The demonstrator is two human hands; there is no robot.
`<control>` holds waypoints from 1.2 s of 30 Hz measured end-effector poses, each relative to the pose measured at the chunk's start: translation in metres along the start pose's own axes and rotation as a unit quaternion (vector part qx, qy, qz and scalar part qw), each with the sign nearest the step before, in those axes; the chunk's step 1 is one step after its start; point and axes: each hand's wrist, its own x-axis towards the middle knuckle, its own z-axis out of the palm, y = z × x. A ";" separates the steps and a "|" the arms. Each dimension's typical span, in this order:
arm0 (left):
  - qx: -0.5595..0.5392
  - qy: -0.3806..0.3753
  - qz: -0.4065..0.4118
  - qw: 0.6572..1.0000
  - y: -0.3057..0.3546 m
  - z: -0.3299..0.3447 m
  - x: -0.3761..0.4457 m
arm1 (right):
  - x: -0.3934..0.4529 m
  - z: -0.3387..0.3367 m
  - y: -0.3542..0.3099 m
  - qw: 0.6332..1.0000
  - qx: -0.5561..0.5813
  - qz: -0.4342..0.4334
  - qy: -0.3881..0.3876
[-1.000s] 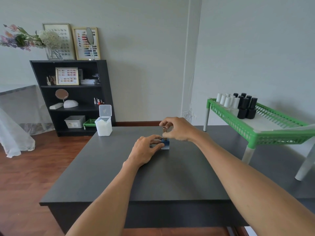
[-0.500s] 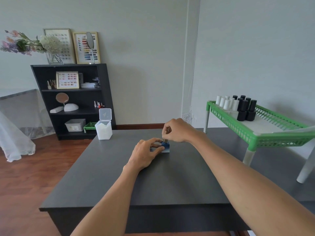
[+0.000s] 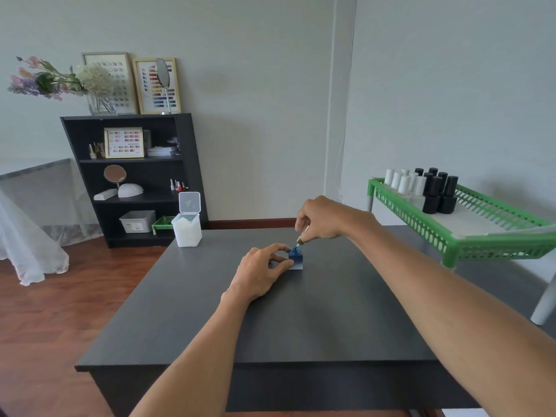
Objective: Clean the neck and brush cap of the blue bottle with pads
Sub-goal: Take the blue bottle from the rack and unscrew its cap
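Observation:
A small square blue bottle [image 3: 296, 259] stands upright on the dark table [image 3: 270, 320], near its middle. My left hand [image 3: 261, 273] pinches the bottle's body from the left side. My right hand [image 3: 323, 219] is just above and right of it, fingers closed on the gold brush cap [image 3: 301, 238]. The cap is tilted, with its blue brush tip at the bottle's neck. A white open-lidded box of pads [image 3: 187, 226] stands at the table's far left corner, well away from both hands.
A green plastic rack [image 3: 445, 233] with white and black bottles stands to the right of the table. A black shelf unit [image 3: 132, 176] is against the back wall on the left. Wooden floor lies left of the table.
The right hand has lifted and tilted the brush cap away from the bottle's neck, so the blue brush shows. The left hand stays on the bottle. The camera has tipped slightly.

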 end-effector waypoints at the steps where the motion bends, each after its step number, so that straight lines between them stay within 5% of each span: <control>1: 0.000 0.000 0.000 1.000 -0.001 0.000 0.000 | 0.000 -0.003 0.000 1.000 -0.008 -0.003 -0.002; 14: -0.010 0.002 0.012 1.000 -0.003 0.000 0.002 | -0.011 0.004 0.021 0.999 -0.006 0.015 -0.031; 26: -0.023 0.012 0.009 1.000 -0.001 -0.001 -0.002 | -0.034 0.064 0.058 0.962 0.246 0.093 0.079; 36: 0.001 0.004 0.000 1.000 -0.004 -0.001 -0.001 | -0.043 0.099 0.071 0.944 0.283 0.089 0.144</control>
